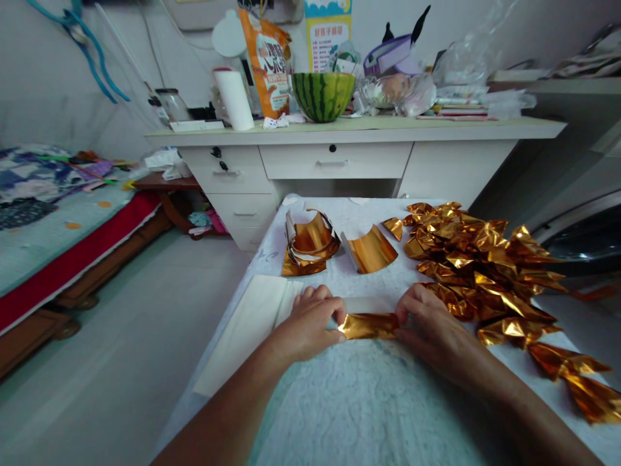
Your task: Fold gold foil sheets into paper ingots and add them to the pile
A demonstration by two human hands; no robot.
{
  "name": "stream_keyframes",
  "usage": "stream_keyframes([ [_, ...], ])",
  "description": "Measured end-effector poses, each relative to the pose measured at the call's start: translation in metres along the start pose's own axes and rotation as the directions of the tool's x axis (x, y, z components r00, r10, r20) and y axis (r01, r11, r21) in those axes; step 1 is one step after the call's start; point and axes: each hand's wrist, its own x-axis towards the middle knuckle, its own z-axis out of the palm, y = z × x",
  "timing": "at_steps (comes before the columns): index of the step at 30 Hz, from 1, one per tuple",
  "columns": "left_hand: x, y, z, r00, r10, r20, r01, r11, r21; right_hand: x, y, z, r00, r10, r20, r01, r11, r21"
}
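Note:
My left hand (317, 323) pinches the left end of a gold foil strip (369, 326), its fingers closed. At the strip's other end, my right hand (429, 327) grips with thumb and fingers. A flat whitish sheet (371, 304) shows just behind the strip between both hands. Beyond them lie a curled gold foil sheet (372, 251) and a loose roll of gold foil sheets (310, 239). Folded gold foil pieces (466, 259) are heaped to the right of my right hand. A stack of white paper (247, 317) rests beside my left forearm.
The cloth-covered table (359, 401) stands before a white desk (334, 158) with drawers. On the desk are half a watermelon (323, 96), an orange snack bag (269, 65) and a paper roll (234, 99). A bed (72, 220) is at left; a round-doored machine (587, 239) is at right.

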Motion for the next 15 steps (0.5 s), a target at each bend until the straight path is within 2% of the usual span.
stream_keyframes([
  [4,0.000,0.001,-0.001,1.000,0.021,0.005,-0.021,1.000,-0.012,0.001,-0.012,-0.001,0.997,-0.050,0.055,0.052,0.998,-0.027],
  [7,-0.001,0.003,0.002,0.998,0.063,-0.013,-0.063,0.998,-0.015,0.004,-0.015,0.003,0.997,-0.071,0.040,0.074,0.994,-0.086],
  [15,-0.003,0.014,0.011,0.970,0.161,-0.183,-0.161,0.987,0.014,0.007,-0.015,0.008,0.993,-0.117,0.029,0.120,0.984,-0.130],
])
